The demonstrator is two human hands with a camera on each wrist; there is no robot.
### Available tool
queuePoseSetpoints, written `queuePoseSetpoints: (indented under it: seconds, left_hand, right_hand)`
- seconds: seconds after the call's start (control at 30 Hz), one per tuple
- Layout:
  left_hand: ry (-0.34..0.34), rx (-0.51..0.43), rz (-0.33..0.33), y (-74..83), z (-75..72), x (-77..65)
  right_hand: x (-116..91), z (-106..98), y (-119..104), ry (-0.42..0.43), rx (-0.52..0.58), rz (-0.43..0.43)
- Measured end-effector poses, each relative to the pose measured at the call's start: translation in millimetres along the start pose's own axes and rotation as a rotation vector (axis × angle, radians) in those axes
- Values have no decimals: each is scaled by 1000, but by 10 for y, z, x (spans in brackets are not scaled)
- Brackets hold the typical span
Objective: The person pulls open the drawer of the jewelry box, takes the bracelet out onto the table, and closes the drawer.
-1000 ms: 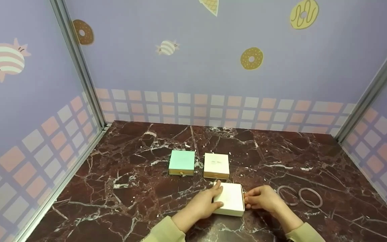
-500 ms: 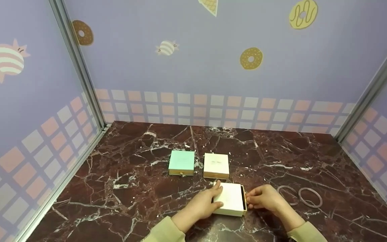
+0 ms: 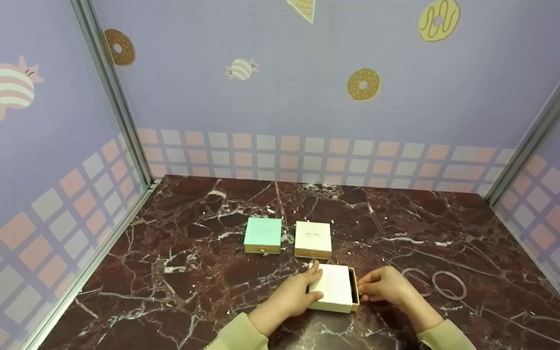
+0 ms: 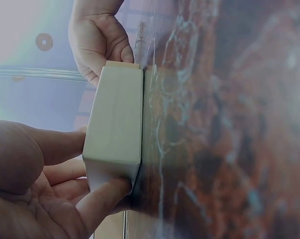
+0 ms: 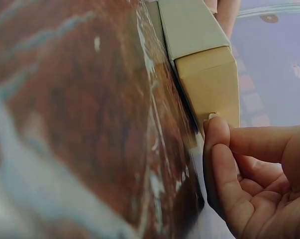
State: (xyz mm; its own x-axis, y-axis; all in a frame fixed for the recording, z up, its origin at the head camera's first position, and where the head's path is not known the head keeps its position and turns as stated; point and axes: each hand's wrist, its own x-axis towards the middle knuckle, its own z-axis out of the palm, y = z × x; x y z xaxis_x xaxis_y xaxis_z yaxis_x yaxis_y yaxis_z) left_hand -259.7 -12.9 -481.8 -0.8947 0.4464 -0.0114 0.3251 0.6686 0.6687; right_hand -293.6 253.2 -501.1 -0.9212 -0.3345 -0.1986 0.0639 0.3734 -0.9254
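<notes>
A small white drawer box [image 3: 331,289] lies on the dark red marbled table near its front. My left hand [image 3: 292,294] holds the box from the left, thumb on the lid and fingers along its side, as the left wrist view also shows. From the right end protrudes a gold-coloured drawer [image 5: 209,87], partly slid out with a dark gap behind its front. My right hand [image 3: 384,287] pinches the small pull at the drawer's front between thumb and forefinger. The drawer's contents are hidden.
A mint green drawer box [image 3: 263,233] and a cream drawer box [image 3: 313,236] stand behind, fronts facing me. To the right lie two pale rings, the left ring [image 3: 412,270] partly behind my right hand and the right ring [image 3: 464,290] in full view. Patterned walls [image 3: 280,97] enclose the table.
The right hand has drawn the drawer a little to the right out of the white box, opening a dark gap. The left hand has kept its place on the box.
</notes>
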Motion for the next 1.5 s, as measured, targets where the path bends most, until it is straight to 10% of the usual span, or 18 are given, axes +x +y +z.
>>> queuePoseSetpoints:
  seconds: [1.5]
  left_hand:
    - [-20,-9,-18,-4,10,12]
  right_hand:
    - [-60,-253,-34,-47,-104,33]
